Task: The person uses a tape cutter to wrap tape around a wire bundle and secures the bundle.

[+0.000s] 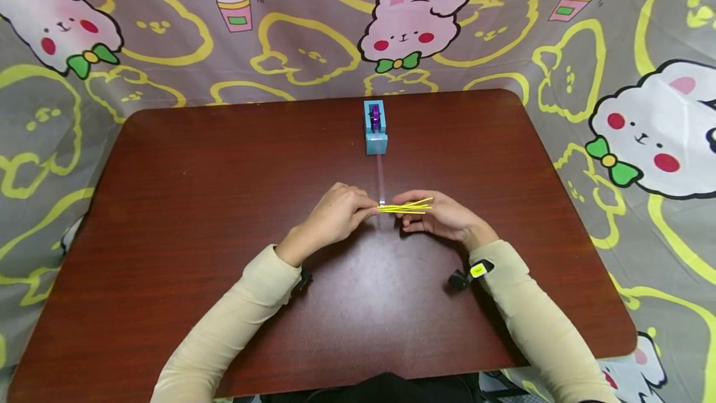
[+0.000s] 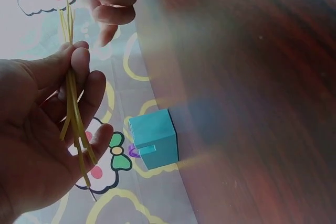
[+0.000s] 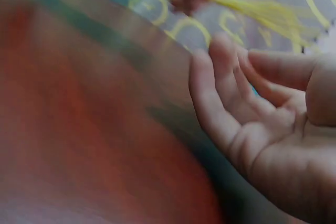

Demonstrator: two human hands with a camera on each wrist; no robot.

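Note:
My left hand (image 1: pixel 341 209) pinches a bundle of thin yellow strands (image 1: pixel 404 208) between thumb and fingertips. In the left wrist view the strands (image 2: pixel 72 98) stick out on both sides of the grip and fan out at the ends. A strip of clear tape (image 1: pixel 381 176) runs from the blue tape dispenser (image 1: pixel 376 144) to the bundle, near the left fingertips. My right hand (image 1: pixel 439 215) is beside the strands' free ends, fingers loosely bent with nothing between them. The right wrist view shows that hand (image 3: pixel 262 114) with its palm bare and the strands blurred beyond it.
The dispenser, with a purple tape roll (image 1: pixel 375 117), stands near the back edge of the brown table (image 1: pixel 235 160). A cartoon-print curtain (image 1: pixel 313 36) hangs behind and along the sides. Small wrist cameras (image 1: pixel 460 280) sit under the sleeves.

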